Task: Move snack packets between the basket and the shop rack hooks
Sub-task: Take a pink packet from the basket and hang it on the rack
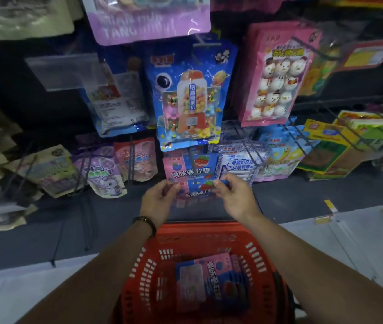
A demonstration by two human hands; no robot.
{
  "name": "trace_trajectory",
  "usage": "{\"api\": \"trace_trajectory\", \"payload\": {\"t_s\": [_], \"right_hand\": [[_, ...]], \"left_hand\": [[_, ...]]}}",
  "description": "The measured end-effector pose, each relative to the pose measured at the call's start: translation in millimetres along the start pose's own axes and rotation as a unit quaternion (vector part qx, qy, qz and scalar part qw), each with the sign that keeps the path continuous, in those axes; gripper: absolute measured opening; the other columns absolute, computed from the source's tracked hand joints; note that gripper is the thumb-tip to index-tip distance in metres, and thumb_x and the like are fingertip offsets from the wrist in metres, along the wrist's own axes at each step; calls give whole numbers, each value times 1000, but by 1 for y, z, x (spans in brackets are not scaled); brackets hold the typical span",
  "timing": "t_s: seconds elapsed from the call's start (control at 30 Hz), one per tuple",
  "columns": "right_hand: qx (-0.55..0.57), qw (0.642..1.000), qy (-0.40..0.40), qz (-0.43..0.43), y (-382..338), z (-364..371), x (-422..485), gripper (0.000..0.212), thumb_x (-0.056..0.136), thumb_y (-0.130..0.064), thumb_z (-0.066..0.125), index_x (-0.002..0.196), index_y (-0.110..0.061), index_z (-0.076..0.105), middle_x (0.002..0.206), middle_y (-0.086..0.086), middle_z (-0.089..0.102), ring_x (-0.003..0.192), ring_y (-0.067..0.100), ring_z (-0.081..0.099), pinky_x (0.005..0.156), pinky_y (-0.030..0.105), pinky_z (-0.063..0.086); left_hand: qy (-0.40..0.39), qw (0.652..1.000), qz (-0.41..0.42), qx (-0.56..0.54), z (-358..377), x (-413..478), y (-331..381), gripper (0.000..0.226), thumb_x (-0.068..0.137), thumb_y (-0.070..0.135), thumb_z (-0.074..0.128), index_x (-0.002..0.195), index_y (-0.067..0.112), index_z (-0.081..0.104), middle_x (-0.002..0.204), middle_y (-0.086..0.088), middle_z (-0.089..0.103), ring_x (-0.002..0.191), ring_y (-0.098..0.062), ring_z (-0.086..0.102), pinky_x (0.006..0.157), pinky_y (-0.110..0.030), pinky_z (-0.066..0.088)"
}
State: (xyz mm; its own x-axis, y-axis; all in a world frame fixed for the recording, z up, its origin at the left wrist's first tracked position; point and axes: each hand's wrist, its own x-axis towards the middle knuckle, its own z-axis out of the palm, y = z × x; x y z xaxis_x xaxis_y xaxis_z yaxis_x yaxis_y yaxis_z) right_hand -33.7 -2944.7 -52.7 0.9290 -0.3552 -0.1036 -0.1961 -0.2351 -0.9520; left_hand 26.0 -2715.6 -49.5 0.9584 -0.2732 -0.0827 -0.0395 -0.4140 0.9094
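Rack-side, left hand (160,197) and right hand (233,195) pinch one packet (195,190) — "果味卷软糖".

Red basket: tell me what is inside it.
The basket holds pink-and-blue packets lying flat and overlapping, one back-side up. How many, and anything beneath them, is covered.

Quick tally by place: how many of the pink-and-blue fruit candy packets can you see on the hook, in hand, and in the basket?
On the rack hook: 1 showing at the front; any behind it are hidden.
Held by left hand and right hand: 1.
In the red basket: at least 2, overlapping.
Total visible: at least 4.
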Motion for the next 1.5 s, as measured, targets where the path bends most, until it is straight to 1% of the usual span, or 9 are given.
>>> {"api": "trace_trajectory", "payload": {"t_s": [0.23, 0.37, 0.57, 0.7, 0.83, 1.0, 1.1, 1.2, 1.5], "right_hand": [[-38, 999, 16, 2, -5, 2, 37, 27, 104, -28, 67, 79, -28, 60, 84, 14, 75, 88, 27, 80, 84, 57, 64], [-63, 997, 30, 22, -5, 9, 56, 25, 104, -28, 68, 81, -19, 62, 79, 10, 77, 82, 28, 79, 78, 56, 64], [-89, 994, 49, 48, -2, 18, 77, 23, 102, -39, 68, 83, -28, 65, 81, 4, 77, 78, 22, 79, 80, 56, 64], [-101, 990, 81, 52, -2, 25, 91, 24, 99, -45, 70, 82, -29, 64, 81, 5, 77, 78, 29, 78, 76, 54, 64], [-139, 984, 107, 43, -8, 29, 92, 22, 101, -42, 68, 89, -25, 64, 90, 4, 76, 80, 23, 77, 80, 44, 64], [-123, 983, 133, 19, -7, 28, 82, 30, 101, -37, 71, 120, -18, 56, 104, 4, 72, 93, 24, 72, 84, 38, 60], [-104, 984, 144, -11, -1, 27, 53, 25, 100, -31, 71, 115, -20, 54, 105, -1, 67, 89, 21, 69, 79, 29, 55], [-122, 983, 132, -32, 17, 23, 4, 7, 101, -22, 67, 101, -19, 60, 89, -6, 69, 75, 10, 66, 67, 5, 42], [-323, 903, -93, 268, 179, 27, -86, 21, 100, -30, 66, 103, -13, 78, 98, 9, 78, 99, 29, 75, 72, 26, 53]], "left_hand": [[20, 1000, -12, -16, 7, 39, -9, 43, 103, 32, 67, 83, -3, 52, 83, 1, 78, 78, 6, 70, 78, -36, 53], [4, 998, -43, -36, 7, 59, -24, 43, 96, 48, 68, 86, 8, 57, 91, 2, 82, 98, -16, 79, 86, -60, 61], [52, 996, -72, -26, 13, 76, -18, 44, 102, 35, 69, 64, 25, 49, 79, 14, 78, 76, -3, 74, 82, -42, 60], [67, 994, -85, 11, 17, 90, -15, 48, 97, 55, 64, 84, 9, 58, 82, -9, 72, 89, -35, 72, 82, -47, 61], [80, 991, -104, 20, 21, 92, -5, 43, 102, 49, 62, 109, 8, 73, 97, -11, 74, 100, -32, 70, 81, -32, 50], [104, 985, -122, 58, 23, 90, 1, 30, 101, 43, 65, 82, 22, 55, 74, 1, 58, 89, -34, 67, 71, -32, 43], [116, 982, -144, 42, 17, 71, 2, 39, 97, 37, 73, 123, 13, 58, 101, 0, 63, 97, -23, 61, 82, -30, 44], [26, 986, -150, 72, 10, 33, -7, 42, 90, 38, 78, 123, 17, 62, 107, 0, 74, 101, -23, 69, 86, -31, 51], [-255, 937, -45, 235, 12, -65, -48, 7, 100, 24, 69, 103, 25, 76, 105, 14, 75, 106, -5, 68, 92, -14, 49]]}}
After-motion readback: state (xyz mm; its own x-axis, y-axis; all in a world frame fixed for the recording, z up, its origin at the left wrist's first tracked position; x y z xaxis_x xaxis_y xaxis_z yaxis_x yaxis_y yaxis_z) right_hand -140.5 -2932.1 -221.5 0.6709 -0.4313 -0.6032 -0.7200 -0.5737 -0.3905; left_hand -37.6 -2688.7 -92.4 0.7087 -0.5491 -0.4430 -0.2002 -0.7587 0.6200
